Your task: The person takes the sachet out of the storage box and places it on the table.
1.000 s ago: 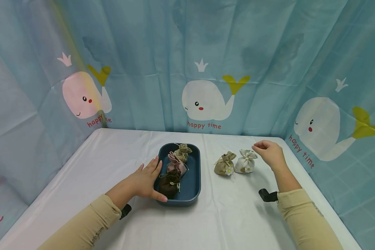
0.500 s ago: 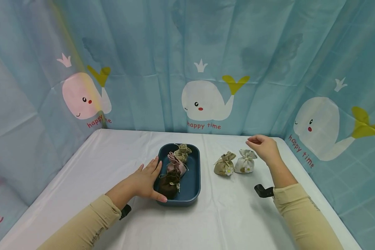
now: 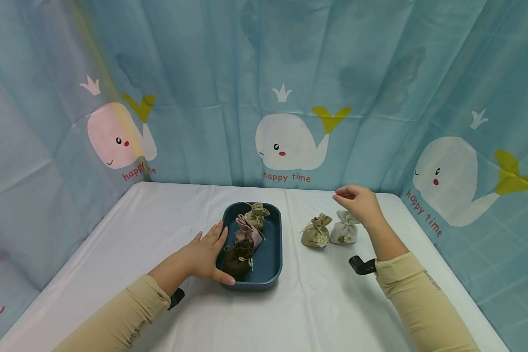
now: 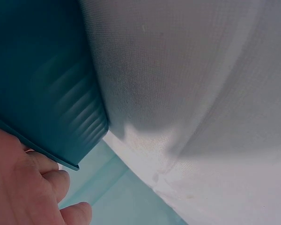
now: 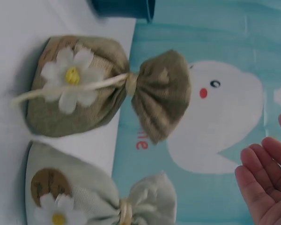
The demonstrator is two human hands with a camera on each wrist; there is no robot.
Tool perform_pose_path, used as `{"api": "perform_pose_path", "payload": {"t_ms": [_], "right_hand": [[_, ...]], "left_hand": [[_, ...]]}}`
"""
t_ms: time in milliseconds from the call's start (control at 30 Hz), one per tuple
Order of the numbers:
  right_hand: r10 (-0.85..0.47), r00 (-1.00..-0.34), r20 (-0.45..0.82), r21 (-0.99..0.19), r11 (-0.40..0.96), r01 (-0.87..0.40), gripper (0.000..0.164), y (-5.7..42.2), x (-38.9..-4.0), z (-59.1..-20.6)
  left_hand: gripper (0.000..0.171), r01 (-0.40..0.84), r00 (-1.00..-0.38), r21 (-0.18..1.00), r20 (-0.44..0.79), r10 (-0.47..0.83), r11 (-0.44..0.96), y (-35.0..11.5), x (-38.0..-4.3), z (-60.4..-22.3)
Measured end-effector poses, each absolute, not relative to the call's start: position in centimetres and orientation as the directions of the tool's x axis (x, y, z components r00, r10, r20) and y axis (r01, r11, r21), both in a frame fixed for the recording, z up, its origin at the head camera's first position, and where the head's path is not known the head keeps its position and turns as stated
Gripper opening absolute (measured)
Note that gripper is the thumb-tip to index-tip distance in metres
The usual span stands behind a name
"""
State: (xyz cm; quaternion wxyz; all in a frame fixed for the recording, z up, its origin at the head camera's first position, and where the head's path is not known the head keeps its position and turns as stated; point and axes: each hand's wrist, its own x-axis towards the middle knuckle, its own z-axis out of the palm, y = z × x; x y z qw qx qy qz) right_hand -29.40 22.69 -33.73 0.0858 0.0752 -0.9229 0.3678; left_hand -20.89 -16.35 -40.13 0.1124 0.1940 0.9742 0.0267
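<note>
Left hand (image 3: pixel 204 253) spreads against blue tray (image 3: pixel 267 254); right hand (image 3: pixel 357 203), loosely curved, hangs near white pouch (image 3: pixel 344 231).

Creased blue whale-print curtain (image 3: pixel 202 73) behind a white cloth-covered table (image 3: pixel 167 215).

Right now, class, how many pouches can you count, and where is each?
5. In the tray, near to far: brown pouch, pink pouch, khaki pouch. On the table, left to right: tan pouch, white pouch.
</note>
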Motion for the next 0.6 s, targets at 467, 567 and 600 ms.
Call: {"api": "perform_pose_path", "payload": {"t_ms": [467, 567, 600], "right_hand": [[-0.186, -0.957, 0.222, -0.685, 0.669, -0.289, 0.029, 19.0, -28.9, -33.2], [-0.211, -0.953, 0.217, -0.690, 0.657, -0.303, 0.027, 18.2, -28.9, -33.2], [-0.218, -0.952, 0.213, -0.695, 0.651, -0.305, 0.027, 17.9, -28.9, -33.1]], "left_hand": [[0.135, 0.369, -0.900, 0.092, -0.212, 0.380, 0.925, -16.3, -20.8, -40.0], [0.135, 0.369, -0.900, 0.095, -0.211, 0.381, 0.925, -16.3, -20.8, -40.0], [0.135, 0.369, -0.900, 0.096, -0.210, 0.382, 0.924, -16.3, -20.8, -39.9]]}}
